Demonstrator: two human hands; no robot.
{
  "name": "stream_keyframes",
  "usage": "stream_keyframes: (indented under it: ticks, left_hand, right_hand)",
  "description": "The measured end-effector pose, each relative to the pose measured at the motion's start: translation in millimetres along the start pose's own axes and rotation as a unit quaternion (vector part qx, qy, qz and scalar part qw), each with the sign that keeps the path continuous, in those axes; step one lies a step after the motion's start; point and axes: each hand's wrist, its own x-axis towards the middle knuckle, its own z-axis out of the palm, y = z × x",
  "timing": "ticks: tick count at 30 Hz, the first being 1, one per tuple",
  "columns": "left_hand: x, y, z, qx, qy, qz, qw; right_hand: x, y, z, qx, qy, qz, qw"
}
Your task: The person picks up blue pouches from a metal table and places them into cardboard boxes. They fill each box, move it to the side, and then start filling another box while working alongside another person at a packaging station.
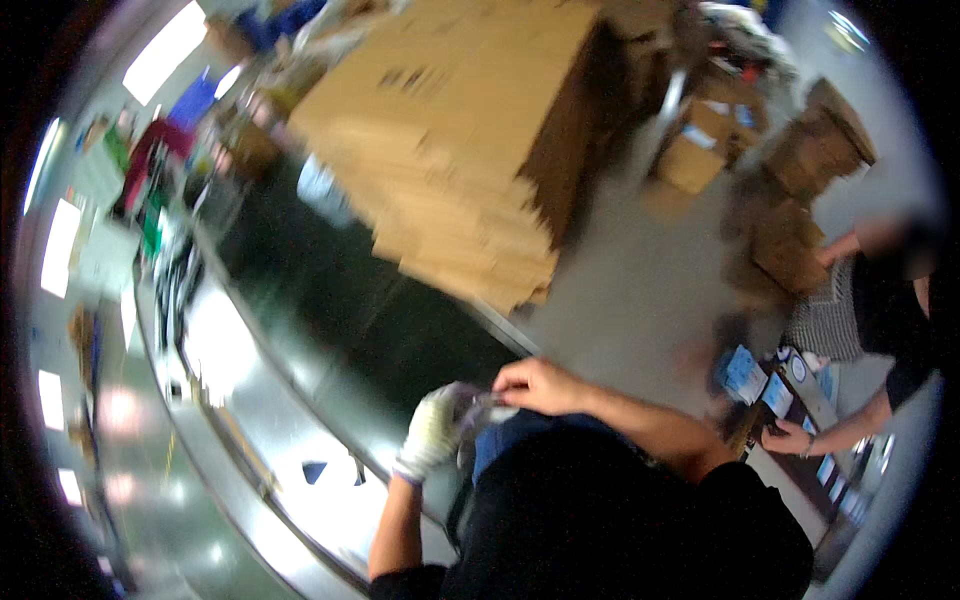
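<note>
My left hand (430,432), in a white glove, is closed around a small shiny, purplish-grey item (468,402) that looks like thin plastic; motion blur hides its exact kind. My bare right hand (540,387) is closed in a pinch at the right end of this item, its fingertips touching or nearly touching it. Both hands are close together in front of my body, above the near edge of the dark conveyor belt (340,300).
A tall stack of flat brown cardboard (440,120) stands beyond the belt. A metal worktop (240,340) runs along the left. At the right, a co-worker (890,310) handles blue-and-white packs (742,375) at a table. Open cartons (690,160) lie on the floor behind.
</note>
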Motion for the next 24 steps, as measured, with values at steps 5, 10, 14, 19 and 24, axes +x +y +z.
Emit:
stream_keyframes:
  ticks: [5,10,14,19,24]
  left_hand:
    - [21.5,24.7,33.4,0.114,0.048,-0.036,0.992]
    - [52.2,14.5,102.8,-0.089,-0.124,-0.130,0.980]
    - [64.7,-7.5,128.8,0.111,-0.080,-0.013,0.991]
    - [78.4,42.0,139.3,0.298,-0.069,0.179,0.935]
    - [77.9,46.1,157.0,0.320,-0.168,0.255,0.897]
  right_hand:
    - [-41.9,-1.3,4.2,-0.018,0.239,0.115,0.964]
    - [-65.7,25.5,15.8,-0.127,0.361,-0.011,0.924]
    - [-96.7,36.9,17.4,-0.167,0.379,0.095,0.905]
    - [-101.9,57.5,26.6,-0.313,0.322,0.131,0.884]
    - [-98.8,88.8,-2.0,0.013,0.399,0.229,0.888]
